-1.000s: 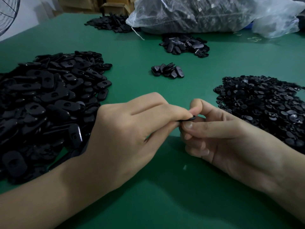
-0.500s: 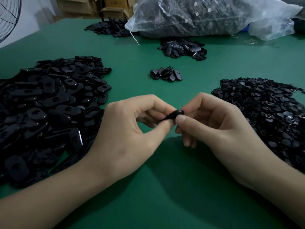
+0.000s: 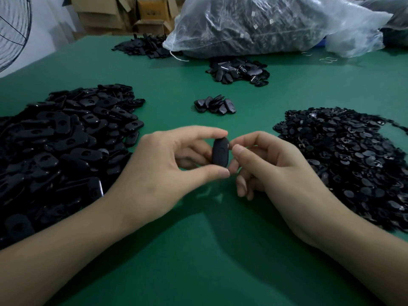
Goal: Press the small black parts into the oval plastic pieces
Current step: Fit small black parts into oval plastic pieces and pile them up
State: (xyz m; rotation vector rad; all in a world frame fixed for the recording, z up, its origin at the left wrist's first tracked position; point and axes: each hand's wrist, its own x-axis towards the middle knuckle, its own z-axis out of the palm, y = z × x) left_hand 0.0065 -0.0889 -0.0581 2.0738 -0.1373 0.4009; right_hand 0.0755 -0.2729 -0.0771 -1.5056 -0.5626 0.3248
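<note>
Pinching oval plastic piece upright by its 2 ends between left hand forefinger and thumb, above green table. Probably light, stiff, smooth enough to slip; best gripped at rims, middle left free. Curling right hand just beside; cannot tell whether holding anything.

Green table, oval-piece piles, small parts, bag

Left grip pinching oval piece thumb-to-forefinger, right grip curled close beside

Black oval piece held upright, lifted (smooth face toward camera).
</note>
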